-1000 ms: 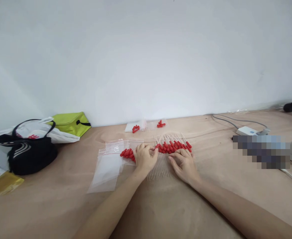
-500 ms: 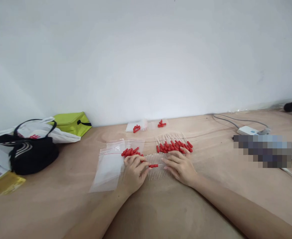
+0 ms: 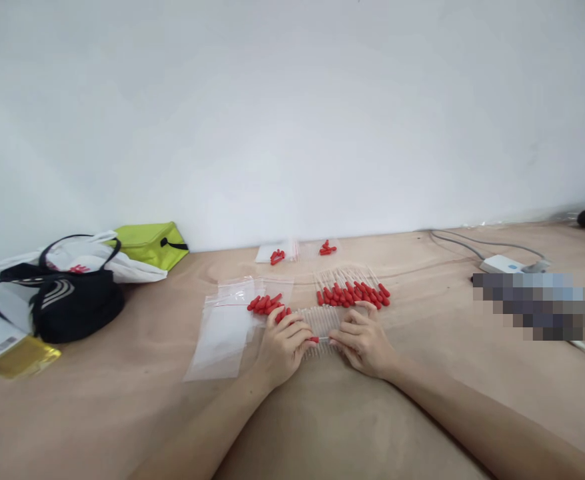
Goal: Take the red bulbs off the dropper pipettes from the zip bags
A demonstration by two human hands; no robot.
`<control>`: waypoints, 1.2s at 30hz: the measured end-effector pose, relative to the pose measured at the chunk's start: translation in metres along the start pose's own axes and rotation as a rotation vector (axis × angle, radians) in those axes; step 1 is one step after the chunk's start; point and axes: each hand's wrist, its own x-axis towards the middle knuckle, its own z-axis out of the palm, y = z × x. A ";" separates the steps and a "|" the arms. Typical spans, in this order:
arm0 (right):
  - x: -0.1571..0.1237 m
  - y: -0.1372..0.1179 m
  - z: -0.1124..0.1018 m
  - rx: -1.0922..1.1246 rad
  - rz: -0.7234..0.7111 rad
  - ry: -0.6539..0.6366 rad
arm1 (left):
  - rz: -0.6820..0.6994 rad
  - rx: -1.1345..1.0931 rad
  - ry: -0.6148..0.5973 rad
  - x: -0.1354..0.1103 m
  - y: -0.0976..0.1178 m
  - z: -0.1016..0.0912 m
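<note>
A smooth, rounded red cap (image 3: 314,340) is pinched by the fingers of the left hand (image 3: 286,347), and a thin pale stick (image 3: 324,340), lined up with it, is gripped by those of the right hand (image 3: 365,340). Beneath, slender translucent rods (image 3: 323,319) are laid side by side at mid-worktop. Red-tipped sticks (image 3: 355,295) are heaped nearer the back edge; loose caps (image 3: 264,304) and flat, glossy plastic bags (image 3: 217,340) are spread leftward. The worktop (image 3: 292,433) is faintly grained wood, its back edge met by a plain white wall (image 3: 292,133), its back left corner occupied by a shiny lime bag (image 3: 142,240) and a soft black bag (image 3: 80,310)
</note>
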 end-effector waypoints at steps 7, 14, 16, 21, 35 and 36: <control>-0.004 0.000 0.000 0.020 -0.005 -0.017 | 0.050 0.013 -0.008 -0.003 0.002 -0.003; -0.011 0.014 -0.009 -0.009 0.090 -0.019 | 0.009 0.028 0.056 -0.011 -0.014 -0.013; -0.014 0.020 -0.012 -0.031 0.169 -0.005 | -0.016 0.014 0.122 -0.017 -0.022 -0.014; -0.016 0.024 -0.010 -0.094 0.325 0.044 | -0.210 0.041 0.324 -0.022 -0.036 -0.012; -0.009 0.009 -0.001 -0.156 0.333 -0.035 | -0.583 0.308 0.071 0.016 -0.064 -0.018; -0.009 0.008 -0.002 -0.153 0.340 -0.057 | -0.588 0.322 0.030 0.017 -0.064 -0.017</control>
